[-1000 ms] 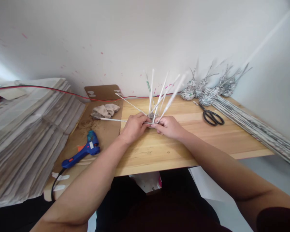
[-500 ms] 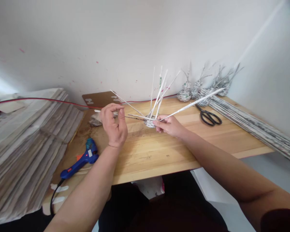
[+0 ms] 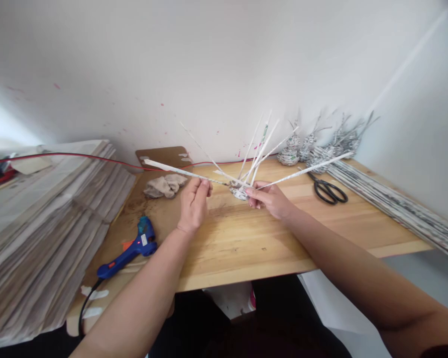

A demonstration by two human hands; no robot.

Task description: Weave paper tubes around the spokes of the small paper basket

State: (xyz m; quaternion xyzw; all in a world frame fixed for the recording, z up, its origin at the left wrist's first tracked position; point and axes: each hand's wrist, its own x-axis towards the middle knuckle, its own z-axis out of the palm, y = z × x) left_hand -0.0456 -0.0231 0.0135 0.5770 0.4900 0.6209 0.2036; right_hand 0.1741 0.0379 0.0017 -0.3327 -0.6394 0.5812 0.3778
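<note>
A small woven newspaper base (image 3: 240, 193) is held just over the wooden tabletop, with several thin rolled paper tubes fanning up and outward from it. My right hand (image 3: 271, 199) pinches the base at its right side, fingers closed on its rim. My left hand (image 3: 194, 203) is closed around a paper tube (image 3: 171, 169) that runs from the base out to the left. Another long white tube (image 3: 306, 172) slants out past my right hand. The fingertips behind the base are hidden.
A blue glue gun (image 3: 134, 251) lies on cardboard at the left, near a crumpled cloth (image 3: 165, 186) and a tall newspaper stack (image 3: 56, 238). Black scissors (image 3: 329, 191), a bundle of paper tubes (image 3: 392, 209) and several woven gourd shapes (image 3: 289, 151) are at the right.
My left hand left the base, swung left with fingers spread, then closed on a left-pointing tube. My right hand stays on the base, which has turned so one tube slants out to the right.
</note>
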